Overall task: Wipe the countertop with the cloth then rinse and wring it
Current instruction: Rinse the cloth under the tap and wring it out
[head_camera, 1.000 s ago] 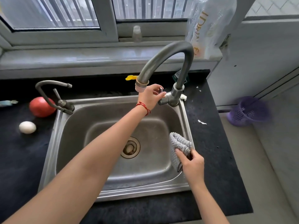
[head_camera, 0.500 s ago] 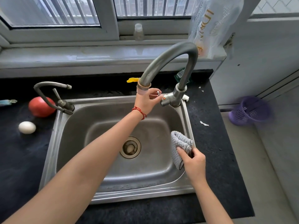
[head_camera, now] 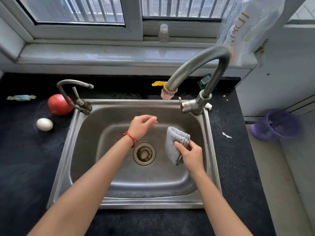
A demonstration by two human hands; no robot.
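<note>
My right hand (head_camera: 190, 155) holds the gray cloth (head_camera: 175, 143) tight, folded up, over the right side of the sink (head_camera: 71, 150), in the middle of the frame. My left hand (head_camera: 141, 126) holds nothing; its fingers are loose and a bit curled, over the sink and near the cloth. The big tap (head_camera: 201, 74) bends above. A tomato (head_camera: 58, 104) and an egg (head_camera: 44, 124) sit on the dark counter (head_camera: 20, 159) at the left.

I see the sink (head_camera: 56, 176) set in the countertop (head_camera: 25, 167), my hands over its basin, cloth (head_camera: 173, 143) right of the drain (head_camera: 144, 153), tap (head_camera: 196, 72) at the back-right corner, egg (head_camera: 44, 124) and tomato (head_camera: 58, 104) lying left.
</note>
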